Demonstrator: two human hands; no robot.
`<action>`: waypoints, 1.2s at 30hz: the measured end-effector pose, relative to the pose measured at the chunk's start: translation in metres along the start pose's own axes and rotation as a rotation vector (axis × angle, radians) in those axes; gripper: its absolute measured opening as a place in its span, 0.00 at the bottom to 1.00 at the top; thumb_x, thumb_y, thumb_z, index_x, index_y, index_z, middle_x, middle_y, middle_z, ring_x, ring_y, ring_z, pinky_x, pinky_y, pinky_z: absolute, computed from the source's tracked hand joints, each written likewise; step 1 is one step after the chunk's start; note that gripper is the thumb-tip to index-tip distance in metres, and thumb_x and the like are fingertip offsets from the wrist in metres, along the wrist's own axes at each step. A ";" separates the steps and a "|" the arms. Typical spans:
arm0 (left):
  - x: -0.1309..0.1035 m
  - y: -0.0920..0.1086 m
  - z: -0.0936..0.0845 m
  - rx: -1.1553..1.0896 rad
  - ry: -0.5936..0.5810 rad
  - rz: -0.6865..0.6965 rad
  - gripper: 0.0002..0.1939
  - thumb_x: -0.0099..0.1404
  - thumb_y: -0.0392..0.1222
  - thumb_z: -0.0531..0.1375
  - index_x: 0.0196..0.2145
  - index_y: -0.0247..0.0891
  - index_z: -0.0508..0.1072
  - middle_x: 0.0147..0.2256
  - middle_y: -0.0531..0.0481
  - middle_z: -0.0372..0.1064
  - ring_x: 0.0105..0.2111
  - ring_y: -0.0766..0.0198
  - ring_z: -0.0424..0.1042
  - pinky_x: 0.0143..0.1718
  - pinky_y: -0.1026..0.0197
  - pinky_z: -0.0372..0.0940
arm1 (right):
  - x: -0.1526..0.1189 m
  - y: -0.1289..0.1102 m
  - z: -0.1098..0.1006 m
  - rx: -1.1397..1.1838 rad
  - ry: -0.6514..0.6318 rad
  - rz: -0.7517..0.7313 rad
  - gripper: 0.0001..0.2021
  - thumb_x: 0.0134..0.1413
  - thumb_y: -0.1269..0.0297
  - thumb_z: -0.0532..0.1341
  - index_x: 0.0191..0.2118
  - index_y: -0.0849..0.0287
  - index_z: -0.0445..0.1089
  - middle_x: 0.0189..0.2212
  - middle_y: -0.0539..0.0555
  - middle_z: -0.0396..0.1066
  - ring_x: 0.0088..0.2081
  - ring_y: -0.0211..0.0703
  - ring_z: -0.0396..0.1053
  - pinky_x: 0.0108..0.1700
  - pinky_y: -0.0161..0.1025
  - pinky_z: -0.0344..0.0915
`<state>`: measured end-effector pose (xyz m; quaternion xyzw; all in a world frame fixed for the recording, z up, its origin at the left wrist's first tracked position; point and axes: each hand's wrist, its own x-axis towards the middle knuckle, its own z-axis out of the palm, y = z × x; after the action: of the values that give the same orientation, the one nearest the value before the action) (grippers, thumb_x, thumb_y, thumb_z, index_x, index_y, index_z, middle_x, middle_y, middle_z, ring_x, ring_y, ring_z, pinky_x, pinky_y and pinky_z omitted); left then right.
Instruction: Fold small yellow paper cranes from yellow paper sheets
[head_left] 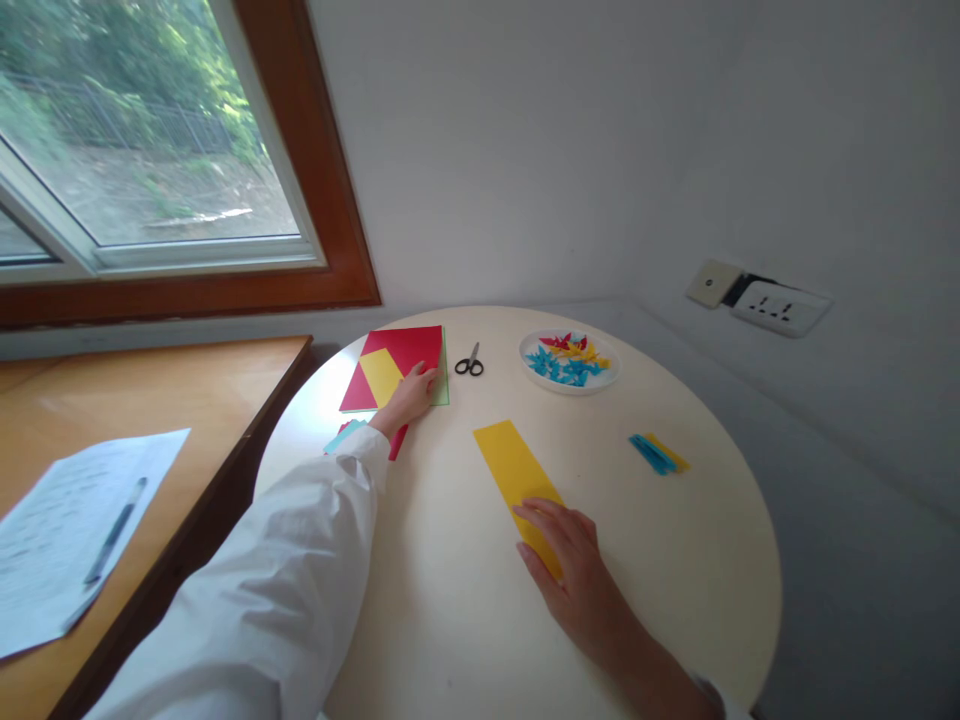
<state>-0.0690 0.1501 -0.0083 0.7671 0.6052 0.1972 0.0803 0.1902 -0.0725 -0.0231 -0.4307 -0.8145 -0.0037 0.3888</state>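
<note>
My left hand reaches to the red sheets at the table's back left, its fingers over their right part, beside a short yellow piece. What its fingertips hold, if anything, is too small to tell. A long yellow paper strip lies slanted near the middle of the table. Over the lower end of this strip rests my right hand, fingers apart, thumb at the strip's left edge. Black-handled scissors lie right of the red sheets.
On the round table, a white plate holds blue, yellow and red folded pieces. Blue and yellow strips lie at the right. Light blue paper is near my left wrist. A wooden desk bears written paper and a pen.
</note>
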 end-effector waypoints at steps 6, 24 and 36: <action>-0.004 0.005 0.000 0.065 -0.058 -0.021 0.24 0.62 0.54 0.53 0.52 0.40 0.67 0.56 0.38 0.60 0.55 0.44 0.61 0.54 0.45 0.54 | 0.000 -0.002 0.000 0.006 -0.004 0.014 0.13 0.59 0.68 0.53 0.49 0.56 0.62 0.43 0.56 0.71 0.46 0.44 0.69 0.47 0.44 0.61; -0.001 -0.009 0.001 0.003 -0.058 -0.016 0.35 0.62 0.51 0.54 0.64 0.41 0.47 0.57 0.36 0.60 0.56 0.46 0.61 0.56 0.46 0.53 | 0.001 -0.002 0.000 0.007 -0.004 0.017 0.12 0.59 0.68 0.53 0.48 0.56 0.64 0.42 0.55 0.72 0.45 0.44 0.69 0.47 0.43 0.61; 0.001 -0.012 0.000 -0.099 -0.057 -0.085 0.29 0.60 0.49 0.57 0.57 0.38 0.61 0.55 0.40 0.64 0.55 0.49 0.63 0.54 0.53 0.56 | 0.000 -0.001 -0.001 0.025 -0.020 0.033 0.12 0.58 0.69 0.53 0.48 0.57 0.65 0.42 0.56 0.72 0.46 0.43 0.69 0.48 0.44 0.61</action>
<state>-0.0796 0.1541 -0.0128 0.7410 0.6243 0.2013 0.1437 0.1901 -0.0727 -0.0221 -0.4392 -0.8111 0.0171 0.3859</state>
